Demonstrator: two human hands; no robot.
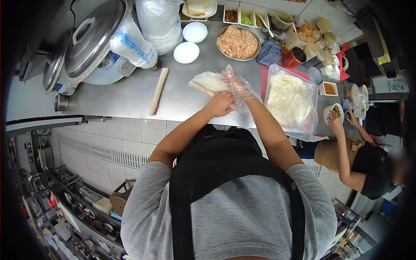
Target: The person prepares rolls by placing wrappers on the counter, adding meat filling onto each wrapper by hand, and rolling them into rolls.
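A thin pale sheet of dough [209, 81] lies on the steel counter [125, 93], with a rolled edge along its near side. My left hand [220, 104], bare, has its fingers curled over the near end of that roll. In a clear plastic glove, my right hand [237, 85] is at the sheet's right edge; glare on the plastic hides what its fingers hold. A finished-looking long dough roll [159, 92] lies apart to the left. Behind my hands a metal bowl holds minced filling [237, 42].
To the right is a plastic-lined tray of dough [289, 97]. White bowls [186, 52], a large lidded pot [93, 39] and plastic bags [159, 26] stand at left. Sauce bottles [320, 39] crowd the back right. A co-worker's hand [335, 125] holds a bowl at far right.
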